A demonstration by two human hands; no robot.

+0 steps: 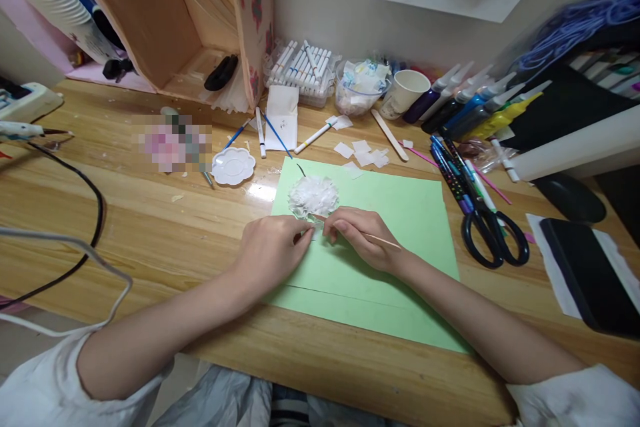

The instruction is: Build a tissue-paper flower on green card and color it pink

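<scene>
A white ruffled paper flower [313, 196] lies near the top left of the green paper sheet [395, 227]. A short dark line shows on the sheet just above the flower. My left hand [275, 247] is closed at the flower's lower edge, its thumb and fingertips pinching what looks like a small white paper piece [316, 229]. Close beside it, my right hand [363, 233] grips a thin wooden stick [383, 240], whose tip points at the flower's lower edge. My fingers partly hide the spot where the stick tip and the paper meet.
Loose paper squares [363, 153] and a flat wooden stick [390, 135] lie behind the sheet. Black-handled scissors [483, 237], pens and a phone [593, 273] are at right. A white palette [233, 166], markers [305, 67] and a paper cup [405, 93] stand further back. Cables [97, 213] cross the left.
</scene>
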